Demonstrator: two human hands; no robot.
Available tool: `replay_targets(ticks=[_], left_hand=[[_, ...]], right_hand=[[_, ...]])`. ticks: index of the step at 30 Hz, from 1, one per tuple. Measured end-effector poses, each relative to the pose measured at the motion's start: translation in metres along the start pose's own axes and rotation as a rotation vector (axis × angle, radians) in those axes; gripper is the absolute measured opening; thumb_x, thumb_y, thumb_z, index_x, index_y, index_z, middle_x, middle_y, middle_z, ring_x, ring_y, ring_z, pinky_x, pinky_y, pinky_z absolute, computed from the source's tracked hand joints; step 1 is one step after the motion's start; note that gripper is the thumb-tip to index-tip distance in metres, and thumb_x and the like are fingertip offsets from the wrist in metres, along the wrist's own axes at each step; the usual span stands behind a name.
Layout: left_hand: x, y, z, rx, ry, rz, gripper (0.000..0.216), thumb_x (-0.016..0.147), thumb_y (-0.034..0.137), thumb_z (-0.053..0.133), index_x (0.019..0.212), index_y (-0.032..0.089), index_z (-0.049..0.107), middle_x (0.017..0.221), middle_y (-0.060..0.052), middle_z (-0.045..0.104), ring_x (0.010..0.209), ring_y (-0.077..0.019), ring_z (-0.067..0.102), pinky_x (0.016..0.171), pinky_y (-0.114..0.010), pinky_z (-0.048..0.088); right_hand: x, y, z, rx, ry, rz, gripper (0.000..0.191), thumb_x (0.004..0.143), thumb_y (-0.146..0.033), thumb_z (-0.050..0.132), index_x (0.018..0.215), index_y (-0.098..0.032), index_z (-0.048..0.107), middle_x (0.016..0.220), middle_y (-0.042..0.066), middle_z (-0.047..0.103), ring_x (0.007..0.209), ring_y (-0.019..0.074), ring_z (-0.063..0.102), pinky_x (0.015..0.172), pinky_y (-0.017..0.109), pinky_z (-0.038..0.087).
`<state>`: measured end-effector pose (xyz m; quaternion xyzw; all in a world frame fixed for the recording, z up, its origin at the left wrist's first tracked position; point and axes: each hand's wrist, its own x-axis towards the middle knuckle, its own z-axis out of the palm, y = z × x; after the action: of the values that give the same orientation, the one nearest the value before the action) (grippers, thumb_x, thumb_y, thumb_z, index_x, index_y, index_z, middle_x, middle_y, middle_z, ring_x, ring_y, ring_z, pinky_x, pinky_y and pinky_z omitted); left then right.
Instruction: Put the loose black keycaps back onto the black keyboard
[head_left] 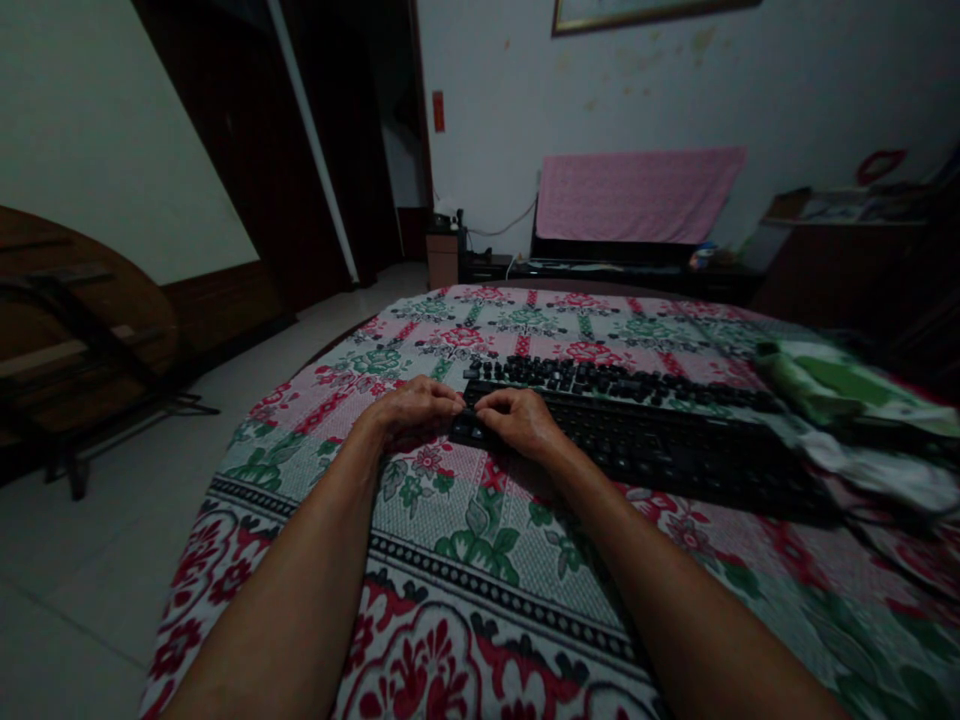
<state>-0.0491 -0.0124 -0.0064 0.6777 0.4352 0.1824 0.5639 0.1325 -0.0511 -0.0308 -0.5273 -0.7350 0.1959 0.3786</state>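
Note:
A long black keyboard (675,455) lies across the patterned cloth, slanting down to the right. Over its left end my two hands meet with fingertips close together. My left hand (420,403) comes in at the keyboard's left edge, its fingers bent together and closed. My right hand (519,415) curls over the keys, thumb and forefinger pinched. Whatever small piece lies between the fingertips is too dark and small to name. Just behind the keyboard, many loose black keycaps (600,378) are spread in a long band.
A flowered tablecloth (480,620) covers the round table. At the right lie a green and white packet (847,385), a crumpled white plastic bag (885,470) and a dark cable (892,560). A folded round table (75,330) leans at the left wall. A pink cloth (637,195) hangs at the back.

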Motion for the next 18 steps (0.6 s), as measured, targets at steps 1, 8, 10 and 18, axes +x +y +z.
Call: replay_targets(ticks=[1,8,10,18], left_hand=[[-0.0001,0.0002,-0.0005,0.0,0.011,0.01,0.024,0.064,0.027,0.056,0.081,0.012,0.06,0.048,0.002,0.046,0.037,-0.0046,0.037,0.037,-0.018,0.027],[-0.0009,-0.0028,-0.0008,-0.034,-0.009,-0.013,0.026,0.065,0.027,0.056,0.086,0.011,0.059,0.047,0.003,0.044,0.035,-0.0035,0.034,0.035,-0.017,0.023],[-0.0006,-0.0032,0.0004,-0.034,-0.009,-0.023,0.026,0.065,0.028,0.056,0.086,0.012,0.058,0.046,0.004,0.042,0.035,-0.0035,0.034,0.035,-0.017,0.023],[0.0032,-0.0076,0.0005,-0.017,-0.026,0.026,0.026,0.064,0.028,0.056,0.085,0.012,0.059,0.045,0.004,0.042,0.034,-0.0038,0.034,0.034,-0.017,0.023]], right_hand=[[0.0002,0.0002,0.0003,0.008,0.008,-0.009,0.017,0.067,-0.024,0.051,0.077,-0.019,0.065,0.075,0.0,0.065,0.066,0.0112,0.057,0.063,0.02,0.042],[-0.0002,0.0011,0.002,-0.07,0.009,-0.041,0.016,0.067,-0.025,0.052,0.074,-0.02,0.065,0.078,0.001,0.064,0.07,0.0117,0.057,0.064,0.021,0.041],[-0.0006,0.0012,0.0023,-0.1,0.005,-0.04,0.016,0.067,-0.025,0.052,0.074,-0.02,0.065,0.079,0.001,0.063,0.071,0.0116,0.056,0.064,0.021,0.041],[-0.0009,0.003,0.0037,-0.18,0.002,-0.052,0.017,0.068,-0.025,0.051,0.075,-0.021,0.065,0.078,0.001,0.063,0.07,0.0114,0.056,0.063,0.02,0.04]])
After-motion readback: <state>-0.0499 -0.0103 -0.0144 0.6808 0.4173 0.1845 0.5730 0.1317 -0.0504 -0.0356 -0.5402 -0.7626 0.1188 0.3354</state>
